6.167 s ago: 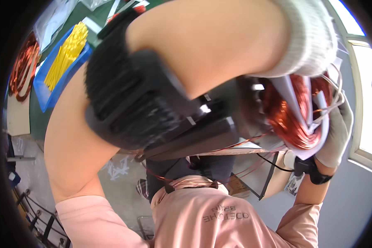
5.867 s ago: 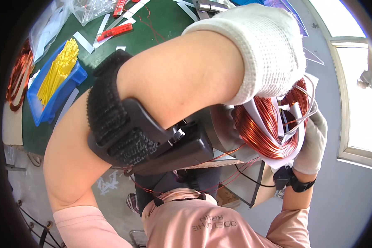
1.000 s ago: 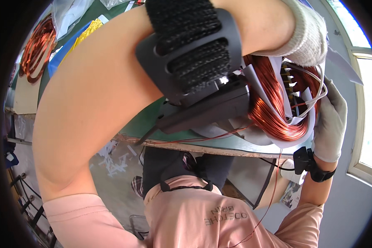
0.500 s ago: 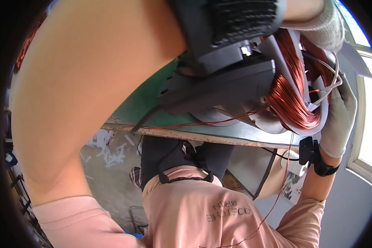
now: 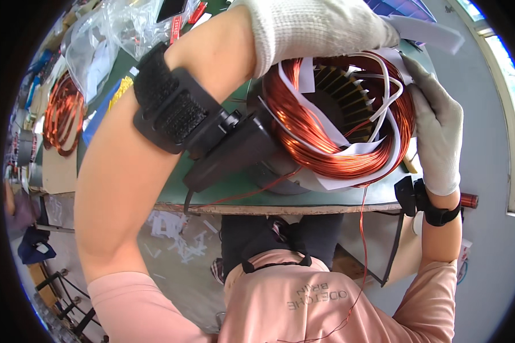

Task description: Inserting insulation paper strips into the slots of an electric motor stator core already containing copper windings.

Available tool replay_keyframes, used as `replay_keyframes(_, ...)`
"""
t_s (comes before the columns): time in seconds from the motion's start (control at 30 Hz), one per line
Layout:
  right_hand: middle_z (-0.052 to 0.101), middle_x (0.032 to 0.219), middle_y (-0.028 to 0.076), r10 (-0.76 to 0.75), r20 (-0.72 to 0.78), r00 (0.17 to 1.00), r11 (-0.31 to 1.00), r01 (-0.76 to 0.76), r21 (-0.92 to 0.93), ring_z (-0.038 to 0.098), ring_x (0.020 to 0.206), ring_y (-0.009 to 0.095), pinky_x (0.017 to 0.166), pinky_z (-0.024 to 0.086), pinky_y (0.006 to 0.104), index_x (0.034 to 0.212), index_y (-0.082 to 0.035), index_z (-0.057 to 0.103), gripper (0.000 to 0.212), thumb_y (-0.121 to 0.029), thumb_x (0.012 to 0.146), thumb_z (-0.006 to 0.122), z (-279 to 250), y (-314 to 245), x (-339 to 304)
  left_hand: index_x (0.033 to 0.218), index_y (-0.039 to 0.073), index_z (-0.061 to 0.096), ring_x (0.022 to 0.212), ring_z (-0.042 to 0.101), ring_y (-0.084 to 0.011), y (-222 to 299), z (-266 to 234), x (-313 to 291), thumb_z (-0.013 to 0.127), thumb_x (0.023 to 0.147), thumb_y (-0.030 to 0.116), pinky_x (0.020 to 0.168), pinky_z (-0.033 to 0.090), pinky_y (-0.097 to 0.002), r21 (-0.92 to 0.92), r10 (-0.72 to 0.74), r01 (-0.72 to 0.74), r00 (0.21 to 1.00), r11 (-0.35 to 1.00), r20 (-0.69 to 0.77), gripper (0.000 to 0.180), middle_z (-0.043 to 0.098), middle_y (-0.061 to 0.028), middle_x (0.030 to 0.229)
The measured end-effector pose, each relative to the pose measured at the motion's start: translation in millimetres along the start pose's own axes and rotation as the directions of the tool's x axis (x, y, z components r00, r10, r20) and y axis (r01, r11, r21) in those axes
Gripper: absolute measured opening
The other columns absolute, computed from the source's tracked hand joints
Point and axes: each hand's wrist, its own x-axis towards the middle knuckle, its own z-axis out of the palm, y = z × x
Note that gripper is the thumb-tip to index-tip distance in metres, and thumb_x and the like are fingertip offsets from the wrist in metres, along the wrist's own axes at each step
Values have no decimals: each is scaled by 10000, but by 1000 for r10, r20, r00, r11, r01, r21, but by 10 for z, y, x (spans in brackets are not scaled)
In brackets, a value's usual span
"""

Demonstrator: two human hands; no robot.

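Note:
A stator with thick red-brown copper wire windings lies on the green table; slots show inside its ring. My left hand, in a white knit glove, reaches over its far side. Its fingertips are closed on a white strip that sticks out to the right. My right hand, also gloved, rests against the winding's right side, with its visible fingers stretched out and apart; the rest are hidden. White sleeved leads loop over the ring, and white insulating paper lines the windings.
A black device is strapped to my left forearm beside the stator. Clear plastic bags, copper coils and a blue bin lie farther off. Red wire hangs over the table edge. White scraps litter the floor.
My left arm has moved down and left in the picture, bringing the glove and strip into view. The stator's opening now shows. My right hand stays at the winding's right side.

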Motion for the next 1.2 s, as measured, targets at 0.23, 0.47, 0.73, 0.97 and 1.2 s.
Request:
replay_keyframes(0.23,683,906,152,81,289,954,992,-50,-114,611,781,173,804,485,271,1153,29,629,353,6,866,424,-161,-81,305,1009,1,657,698,537,-118,-59,120,206,547,938,270,641,445,-284,-69,-116,112,992,991,-44,299,598,-39,742)
replay_keyframes(0.47,657,719,130,0,40,999,995,-4,99,610,569,160,606,499,265,1067,4,676,304,-16,849,466,-40,-52,31,1032,-24,646,777,531,-108,-171,144,119,550,954,245,712,447,-272,-43,188,-192,978,980,-89,296,628,-32,830)
replay_keyframes(0.73,669,845,157,-78,134,988,943,117,-313,597,704,200,743,483,267,1152,-2,642,359,13,852,444,-170,-193,106,967,15,689,761,655,-242,-362,182,193,591,879,246,705,506,-335,63,148,-140,981,988,-129,266,685,-139,834)
replay_keyframes(0.97,667,927,146,-84,102,991,976,102,-194,613,829,163,778,480,276,1197,12,614,369,19,870,444,-71,-122,98,986,13,674,729,617,-199,-396,176,275,558,926,247,693,477,-300,80,294,-286,949,955,-117,268,669,-120,806)
replay_keyframes(1.2,675,853,134,-25,206,978,985,-12,175,613,767,184,744,488,290,1202,45,593,349,-9,889,447,-154,-109,-30,1006,28,680,724,640,-155,-350,25,182,512,957,243,676,488,-301,99,142,-113,921,989,-362,277,693,-104,802)
